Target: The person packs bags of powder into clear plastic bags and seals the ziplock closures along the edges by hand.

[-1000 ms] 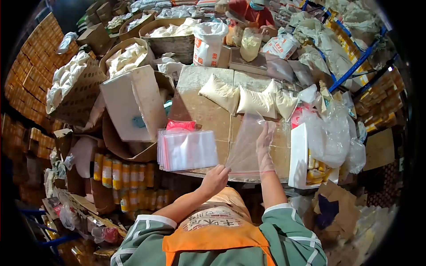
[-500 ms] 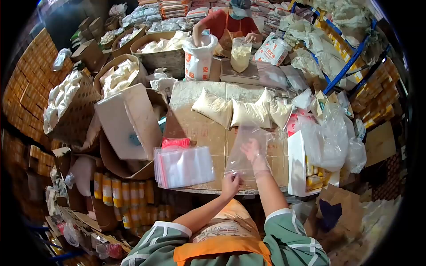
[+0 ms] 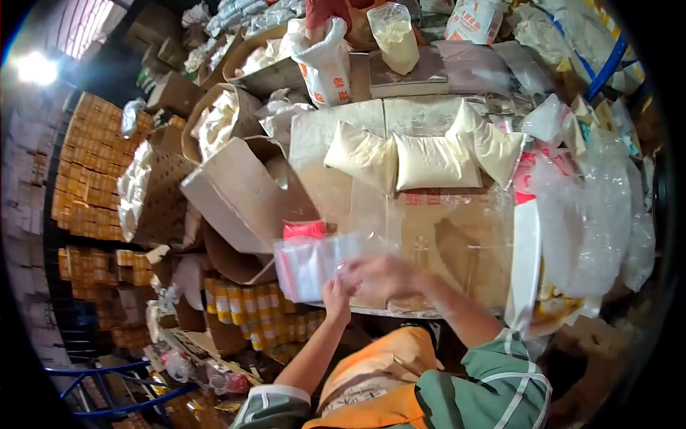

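Observation:
My left hand (image 3: 337, 294) is closed, pinching the edge of a clear plastic bag (image 3: 375, 222) at the table's near side. The bag is faint against the cardboard, so its outline is hard to make out. Blurred by motion, my right hand (image 3: 386, 277) is close beside the left one; its fingers cannot be read. A stack of clear zip bags (image 3: 304, 272) lies just beyond my left hand, with a pink packet (image 3: 304, 229) behind it. Farther back on the cardboard-covered table (image 3: 457, 250) rest several filled bags of pale powder (image 3: 437, 163).
A co-worker's red sleeve (image 3: 327, 10) reaches to a white sack (image 3: 325, 68) at the back. Near it an open powder bag (image 3: 396, 43) stands on a flat grey box (image 3: 407, 80). Cartons (image 3: 236, 193) flank the left; a white foam box (image 3: 524, 264) stands right.
My right hand has come out of the clear bag and moved left beside my left hand. The view has turned and shifted. The co-worker is now mostly out of view.

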Demonstrator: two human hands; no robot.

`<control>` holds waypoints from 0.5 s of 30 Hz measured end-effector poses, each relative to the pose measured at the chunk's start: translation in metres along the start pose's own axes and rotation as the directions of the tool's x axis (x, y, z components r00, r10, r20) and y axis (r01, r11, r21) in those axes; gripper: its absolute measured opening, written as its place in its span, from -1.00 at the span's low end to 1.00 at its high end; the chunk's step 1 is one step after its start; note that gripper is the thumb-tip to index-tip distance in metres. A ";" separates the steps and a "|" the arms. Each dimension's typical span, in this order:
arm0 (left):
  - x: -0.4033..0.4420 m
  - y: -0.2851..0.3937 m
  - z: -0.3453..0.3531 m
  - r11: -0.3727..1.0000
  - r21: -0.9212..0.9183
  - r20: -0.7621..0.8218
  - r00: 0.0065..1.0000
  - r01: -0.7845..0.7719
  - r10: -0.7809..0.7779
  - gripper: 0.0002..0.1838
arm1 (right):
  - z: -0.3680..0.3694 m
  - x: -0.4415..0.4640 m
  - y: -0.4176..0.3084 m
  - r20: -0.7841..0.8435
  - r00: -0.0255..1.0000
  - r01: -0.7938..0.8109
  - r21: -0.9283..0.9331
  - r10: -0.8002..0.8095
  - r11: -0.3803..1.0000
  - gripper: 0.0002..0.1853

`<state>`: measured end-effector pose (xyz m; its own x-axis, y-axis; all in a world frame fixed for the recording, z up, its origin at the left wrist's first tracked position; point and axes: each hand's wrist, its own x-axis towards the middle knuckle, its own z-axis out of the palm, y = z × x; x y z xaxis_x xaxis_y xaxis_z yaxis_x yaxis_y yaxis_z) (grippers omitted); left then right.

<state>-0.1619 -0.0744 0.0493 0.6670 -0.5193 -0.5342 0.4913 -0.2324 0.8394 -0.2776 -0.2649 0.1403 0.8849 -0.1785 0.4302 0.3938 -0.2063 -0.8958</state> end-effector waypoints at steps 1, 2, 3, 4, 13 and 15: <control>0.001 -0.007 -0.015 0.991 -0.078 -0.009 0.994 0.110 -0.111 -0.65 | -0.029 0.005 0.025 -0.358 0.930 -0.002 -0.231 -0.083 0.973 -0.72; -0.009 0.000 -0.013 0.947 -0.189 -0.077 0.958 0.258 -0.276 -0.71 | -0.064 0.006 0.074 -0.548 0.832 -0.036 -0.206 -0.085 0.978 -0.74; -0.017 -0.005 -0.030 0.922 -0.135 -0.039 0.928 0.362 -0.370 -0.71 | -0.105 0.015 0.077 -0.768 0.613 -0.460 -0.158 0.184 0.874 -0.71; -0.018 -0.036 -0.073 0.905 -0.135 0.095 0.915 0.402 -0.392 -0.74 | -0.142 0.016 0.140 -0.860 0.500 -0.467 -0.371 -0.107 0.803 -0.64; -0.105 -0.024 -0.020 0.623 -0.028 0.249 0.609 0.781 -0.753 -0.55 | -0.169 -0.045 0.316 -0.767 0.477 -0.878 -0.403 0.429 0.257 -0.05; -0.107 -0.018 -0.021 0.631 -0.058 0.442 0.587 0.774 -0.678 -0.52 | -0.155 -0.062 0.307 -0.761 0.574 -0.807 -0.461 0.304 0.369 -0.35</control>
<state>-0.2303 0.0022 0.0890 -0.1897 -0.5106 -0.8386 0.8587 -0.5004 0.1104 -0.2502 -0.4659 -0.1443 0.4382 -0.8969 0.0601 -0.6831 -0.3757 -0.6263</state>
